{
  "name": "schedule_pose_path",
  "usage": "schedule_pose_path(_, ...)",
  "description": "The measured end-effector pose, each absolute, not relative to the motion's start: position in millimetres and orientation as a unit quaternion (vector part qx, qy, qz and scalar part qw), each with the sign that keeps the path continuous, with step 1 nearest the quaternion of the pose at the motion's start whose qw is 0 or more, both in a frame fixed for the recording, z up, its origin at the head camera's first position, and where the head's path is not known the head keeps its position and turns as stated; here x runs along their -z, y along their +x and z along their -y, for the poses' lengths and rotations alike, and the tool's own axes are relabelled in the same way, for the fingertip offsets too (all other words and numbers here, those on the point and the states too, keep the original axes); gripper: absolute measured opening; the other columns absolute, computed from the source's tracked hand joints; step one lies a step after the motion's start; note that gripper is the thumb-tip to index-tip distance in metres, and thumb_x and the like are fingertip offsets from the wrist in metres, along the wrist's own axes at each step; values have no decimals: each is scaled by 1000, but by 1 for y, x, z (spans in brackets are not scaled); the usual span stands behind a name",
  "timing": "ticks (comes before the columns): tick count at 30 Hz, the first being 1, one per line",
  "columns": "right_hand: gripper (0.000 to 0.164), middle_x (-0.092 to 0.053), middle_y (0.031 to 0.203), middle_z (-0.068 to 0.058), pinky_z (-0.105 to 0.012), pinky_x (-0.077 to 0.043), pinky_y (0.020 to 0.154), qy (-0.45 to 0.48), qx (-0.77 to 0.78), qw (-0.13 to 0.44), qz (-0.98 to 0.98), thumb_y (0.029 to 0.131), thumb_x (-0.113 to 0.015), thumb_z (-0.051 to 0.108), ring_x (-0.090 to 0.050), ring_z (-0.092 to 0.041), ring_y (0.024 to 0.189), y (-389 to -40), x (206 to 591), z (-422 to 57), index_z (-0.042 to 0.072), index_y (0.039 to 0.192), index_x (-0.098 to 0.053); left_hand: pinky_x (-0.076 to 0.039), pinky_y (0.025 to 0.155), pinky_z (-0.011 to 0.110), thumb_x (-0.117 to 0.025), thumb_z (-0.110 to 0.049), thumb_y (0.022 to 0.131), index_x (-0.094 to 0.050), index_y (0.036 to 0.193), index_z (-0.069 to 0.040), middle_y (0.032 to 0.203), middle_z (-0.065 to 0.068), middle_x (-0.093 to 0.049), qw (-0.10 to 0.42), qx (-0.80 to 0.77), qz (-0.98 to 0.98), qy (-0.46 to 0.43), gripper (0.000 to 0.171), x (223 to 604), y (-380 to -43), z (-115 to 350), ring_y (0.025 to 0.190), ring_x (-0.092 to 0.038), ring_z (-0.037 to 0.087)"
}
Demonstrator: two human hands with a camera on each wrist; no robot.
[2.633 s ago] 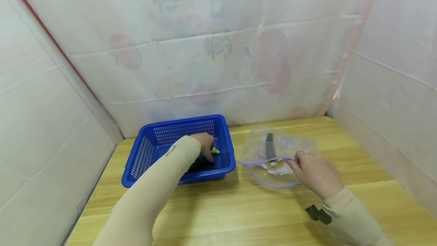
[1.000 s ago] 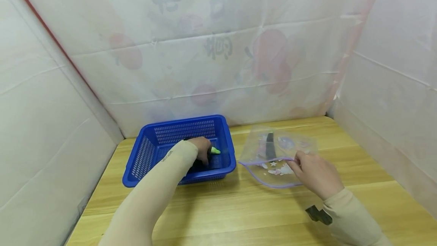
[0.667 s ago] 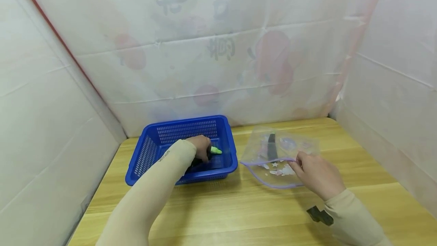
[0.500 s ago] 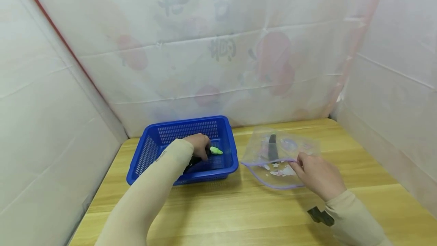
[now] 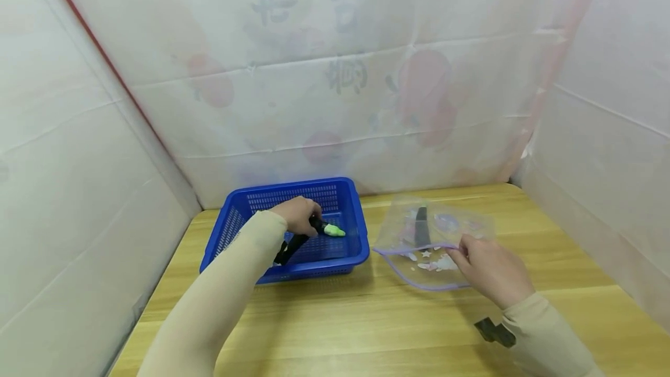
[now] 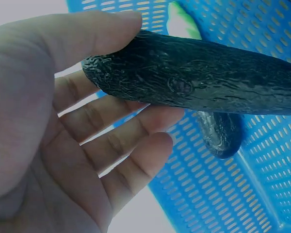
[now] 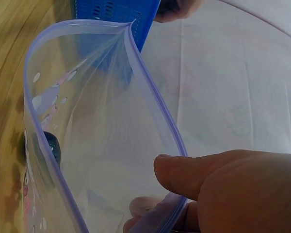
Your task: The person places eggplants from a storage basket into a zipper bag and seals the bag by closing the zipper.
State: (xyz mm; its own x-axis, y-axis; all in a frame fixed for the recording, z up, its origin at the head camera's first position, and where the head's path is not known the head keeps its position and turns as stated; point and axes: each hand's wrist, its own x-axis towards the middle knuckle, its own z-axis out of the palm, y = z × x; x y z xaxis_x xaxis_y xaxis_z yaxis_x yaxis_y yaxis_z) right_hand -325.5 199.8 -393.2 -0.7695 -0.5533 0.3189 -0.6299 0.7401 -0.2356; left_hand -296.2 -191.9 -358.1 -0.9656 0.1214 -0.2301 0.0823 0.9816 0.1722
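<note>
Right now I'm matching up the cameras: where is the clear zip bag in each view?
Head: the clear zip bag is right of centre, held by the right hand.
Left wrist: not in view.
Right wrist: it fills the left and middle, mouth open.
Shared landmark: the blue basket, in all three.

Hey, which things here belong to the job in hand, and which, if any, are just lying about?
Likely in the job:
dark green vegetable, held by the left hand
second dark vegetable, in the blue basket
clear bag, held by the right hand
dark object in the bag

Just surroundings, seemingly:
wooden table
printed sheet behind
</note>
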Motion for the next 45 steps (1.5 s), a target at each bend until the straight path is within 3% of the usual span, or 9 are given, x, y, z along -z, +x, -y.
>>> schedule_pose_path(9,40,-32,50,4,-27,-25,37,308,-173,118,928,91,-52,41,-31,-11,41,-328,394,-201,16,63,-40,-47,71,30,-71,-32,80,-62,107,-18,93,-4,-58,77,-97,-991,59,32,351,-289,199,79,-55,9)
schedule_pose_path(26,34,-34,49,5,-26,-26,37,315,-170,122,926,90,-56,32,-31,-10,41,-328,393,-200,16,63,-42,-48,68,30,-70,-28,81,-58,104,-20,91,-4,-58,6,-128,-990,54,28,334,-273,200,76,-54,9)
schedule_pose_path(36,36,-34,49,5,-26,-26,36,313,-168,127,926,90,-57,35,-31,-10,40,-329,395,-201,16,62,-42,-48,75,32,-68,-24,83,-58,119,-20,106,-1,-60,-42,-140,-987,68,37,334,-267,194,87,-56,9)
schedule_pose_path(45,36,-32,49,5,-25,-25,36,320,-172,138,921,89,-59,29,-29,-9,40,-329,396,-200,16,62,-39,-47,70,30,-69,-22,82,-60,109,-18,95,-3,-59,-68,-158,-983,70,29,338,-262,189,79,-54,9)
